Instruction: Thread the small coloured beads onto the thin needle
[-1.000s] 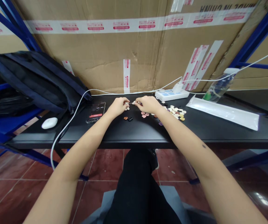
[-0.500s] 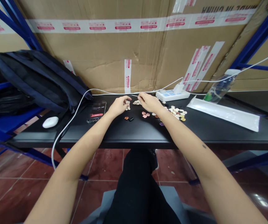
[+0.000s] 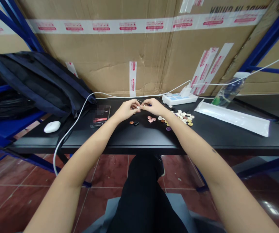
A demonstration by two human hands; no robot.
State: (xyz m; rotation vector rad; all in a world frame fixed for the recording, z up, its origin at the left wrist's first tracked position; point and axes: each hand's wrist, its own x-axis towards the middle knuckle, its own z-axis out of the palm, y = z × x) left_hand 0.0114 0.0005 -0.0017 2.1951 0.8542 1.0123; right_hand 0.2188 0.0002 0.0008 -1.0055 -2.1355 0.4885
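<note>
My left hand [image 3: 125,110] and my right hand [image 3: 155,107] meet over the far middle of the black table [image 3: 139,139]. The left fingers pinch a small white bead [image 3: 138,108]. The right fingers are pinched on a thin needle or thread [image 3: 144,104] that points at that bead. A loose heap of small beads [image 3: 182,117], mostly white with some yellow, lies just right of my right hand. A few pink and dark beads [image 3: 150,120] lie in front of the hands.
A phone [image 3: 100,116] lies left of my hands, with a white mouse [image 3: 51,126] and a dark backpack [image 3: 37,84] further left. A white power strip [image 3: 178,98], a white cable [image 3: 76,119], a plastic bottle [image 3: 229,89] and a long white packet [image 3: 231,117] lie behind and to the right.
The hands came apart half a second ago, the right lifting its thin piece toward the back. Now they have closed together again, with a white bead raised between them.
</note>
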